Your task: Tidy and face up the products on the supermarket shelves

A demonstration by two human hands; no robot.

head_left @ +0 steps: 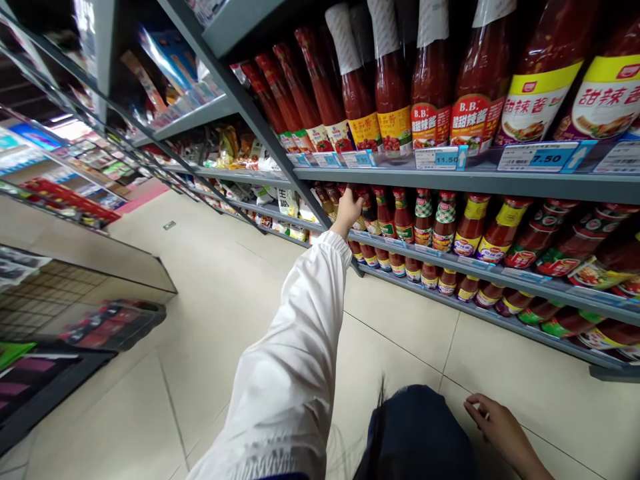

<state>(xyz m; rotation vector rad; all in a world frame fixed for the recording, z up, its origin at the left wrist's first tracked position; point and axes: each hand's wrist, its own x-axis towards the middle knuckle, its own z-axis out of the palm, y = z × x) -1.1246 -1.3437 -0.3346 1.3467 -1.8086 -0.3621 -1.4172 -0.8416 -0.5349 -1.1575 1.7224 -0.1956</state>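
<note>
Fingers, left hand [349,210]: bent and reaching in among bottle tops, just below the landmark, the upper shelf edge [480,177]; partly hidden, so whether they grasp a bottle or only touch one cannot be told. Fingers, right hand [495,427]: loosely curled, released, nothing seen in them; well below the same edge, towards the right, beside a dark-clothed knee [425,433].

Item, small bottles [404,220]: upright in a close row directly under the upper shelf edge, the left hand at the row's far-left part. Nearest piece: a dark bottle [370,215], just beside that hand.

Item, tall bottles [393,100]: standing above the edge. Item, lower jars [430,275]: a further row, beneath the small bottles.

Item, white sleeve [300,313]: on the left arm, rising from below towards the edge.

Handling notes, by judgement: a bottle here is best taken around its neck or shoulder, thumb opposing the fingers, with knuckles kept below the edge. Any lifting should be slight, any withdrawal straight outward, since close neighbours could be knocked. Glass, if such it is, would want a firm, dry grip; the free right hand could support the base.
</note>
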